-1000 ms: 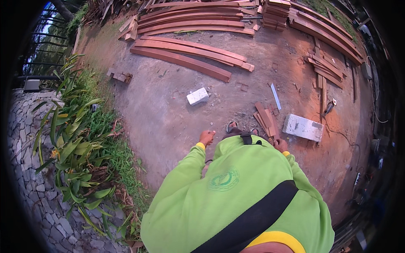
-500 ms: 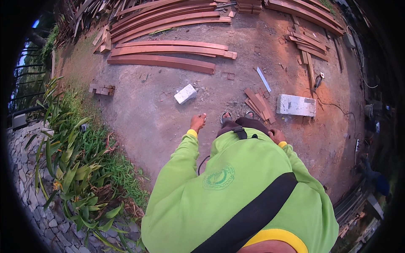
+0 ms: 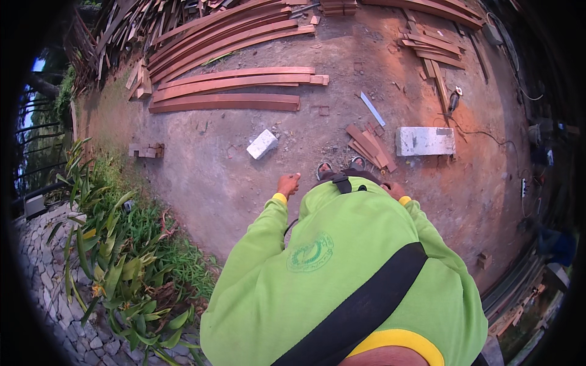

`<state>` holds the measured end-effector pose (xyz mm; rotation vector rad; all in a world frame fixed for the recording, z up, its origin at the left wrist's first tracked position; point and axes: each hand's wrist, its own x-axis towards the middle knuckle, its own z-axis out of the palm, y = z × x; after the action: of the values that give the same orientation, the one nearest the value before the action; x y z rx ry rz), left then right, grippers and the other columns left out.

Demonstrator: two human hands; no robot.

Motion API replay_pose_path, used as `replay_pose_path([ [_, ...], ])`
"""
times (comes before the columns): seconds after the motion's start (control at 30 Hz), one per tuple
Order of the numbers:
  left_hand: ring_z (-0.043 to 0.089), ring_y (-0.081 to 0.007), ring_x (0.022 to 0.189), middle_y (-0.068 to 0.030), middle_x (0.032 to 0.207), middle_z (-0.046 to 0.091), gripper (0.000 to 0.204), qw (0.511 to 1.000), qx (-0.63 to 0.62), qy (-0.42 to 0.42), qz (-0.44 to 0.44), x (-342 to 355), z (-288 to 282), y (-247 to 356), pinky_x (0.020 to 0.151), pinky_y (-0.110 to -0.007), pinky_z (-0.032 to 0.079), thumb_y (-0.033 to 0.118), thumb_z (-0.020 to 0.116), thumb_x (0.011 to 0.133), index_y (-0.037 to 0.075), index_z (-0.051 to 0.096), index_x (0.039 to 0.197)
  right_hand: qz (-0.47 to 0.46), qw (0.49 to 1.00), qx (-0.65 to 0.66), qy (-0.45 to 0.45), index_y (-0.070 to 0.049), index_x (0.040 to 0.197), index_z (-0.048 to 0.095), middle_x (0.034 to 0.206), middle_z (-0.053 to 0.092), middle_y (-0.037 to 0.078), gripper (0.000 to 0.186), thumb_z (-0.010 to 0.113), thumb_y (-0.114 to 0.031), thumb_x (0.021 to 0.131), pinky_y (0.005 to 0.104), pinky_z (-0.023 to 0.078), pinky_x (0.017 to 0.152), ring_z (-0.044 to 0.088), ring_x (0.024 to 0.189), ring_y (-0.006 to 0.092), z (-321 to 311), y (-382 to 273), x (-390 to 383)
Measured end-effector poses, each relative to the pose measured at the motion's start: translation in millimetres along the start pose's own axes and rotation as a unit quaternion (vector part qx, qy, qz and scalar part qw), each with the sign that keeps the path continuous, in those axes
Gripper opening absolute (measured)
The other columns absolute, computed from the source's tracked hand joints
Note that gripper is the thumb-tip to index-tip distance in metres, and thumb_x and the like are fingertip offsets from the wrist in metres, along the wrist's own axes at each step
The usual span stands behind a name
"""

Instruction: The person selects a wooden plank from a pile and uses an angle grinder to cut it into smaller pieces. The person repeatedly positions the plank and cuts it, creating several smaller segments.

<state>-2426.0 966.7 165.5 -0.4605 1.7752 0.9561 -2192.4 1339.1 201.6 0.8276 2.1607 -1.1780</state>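
My left hand (image 3: 289, 184) hangs beside my body, its fingers curled in, with nothing visible in it. The white block (image 3: 262, 144) on the ground is the thing nearest to it. At my right thigh is my right hand (image 3: 394, 190), its fingers partly hidden against the dark trousers, so whether it holds anything does not show. Several short reddish-brown boards (image 3: 372, 147) lie in a loose fan before my right foot. Right of them sits a longer white block (image 3: 425, 141). Beyond the boards a pale blue metal strip (image 3: 372, 108) rests on the dirt.
Long timber beams (image 3: 226, 104) lie ahead on the left, stacked planks (image 3: 434, 50) ahead on the right. A corded power tool (image 3: 453, 100) stands by a plank, its cable (image 3: 485, 135) trailing rightward. Leafy plants (image 3: 116, 262) and stone paving (image 3: 46, 268) border the left.
The ground ahead has shifted slightly down and left around the beams, and up around the nearby blocks, as my view tilts and turns. Both hands stay low at my sides.
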Motion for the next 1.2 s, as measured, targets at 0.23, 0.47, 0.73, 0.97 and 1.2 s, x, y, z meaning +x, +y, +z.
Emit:
replay_pose_path([
  [0.23,0.054,-0.0108,0.055,-0.0015,0.071,0.058,0.037,0.995,-0.048,0.036,0.074,-7,17,42,0.045,-0.026,0.04,0.04,0.065,0.091,0.004,0.066,0.099,0.019,1.0,0.016,0.0,0.002,0.117,0.067,0.11,0.068,0.025,0.05,0.056,-0.039,0.091,0.0425,0.049,0.092,0.066,0.103,0.0379,-13,0,-6],
  [0.47,0.06,-0.0152,0.07,-0.0056,0.084,0.064,0.046,0.999,0.0,0.003,0.054,-12,33,50,0.061,-0.03,0.049,0.044,0.064,0.092,0.002,0.064,0.11,0.015,1.0,-0.004,-0.024,-0.003,0.114,0.069,0.104,0.07,0.025,0.045,0.054,-0.04,0.092,0.0448,0.05,0.087,0.068,0.096,0.0375,-24,29,-10],
  [0.73,0.054,-0.0117,0.056,-0.0025,0.073,0.059,0.036,0.999,0.003,0.014,0.033,-26,62,47,0.047,-0.027,0.041,0.039,0.065,0.092,0.004,0.066,0.097,0.063,0.997,0.013,-0.032,-0.003,0.113,0.069,0.109,0.068,0.026,0.046,0.051,-0.041,0.092,0.0476,0.048,0.091,0.065,0.102,0.0413,-27,68,-16],
  [0.97,0.06,-0.0134,0.067,-0.004,0.082,0.063,0.047,0.999,0.027,0.015,0.008,-26,84,73,0.058,-0.029,0.048,0.044,0.063,0.091,0.004,0.064,0.117,0.075,0.996,-0.021,-0.054,-0.005,0.114,0.069,0.11,0.067,0.026,0.046,0.05,-0.041,0.092,0.05,0.048,0.092,0.064,0.102,0.0436,-43,71,-5],
  [1.2,0.059,-0.0105,0.066,-0.0001,0.081,0.063,0.041,0.997,0.04,0.006,0.059,-17,111,100,0.057,-0.028,0.048,0.041,0.063,0.092,0.004,0.066,0.111,0.089,0.994,0.019,-0.052,-0.006,0.114,0.07,0.111,0.067,0.026,0.045,0.052,-0.04,0.091,0.0485,0.048,0.094,0.064,0.103,0.0429,-63,77,-6],
])
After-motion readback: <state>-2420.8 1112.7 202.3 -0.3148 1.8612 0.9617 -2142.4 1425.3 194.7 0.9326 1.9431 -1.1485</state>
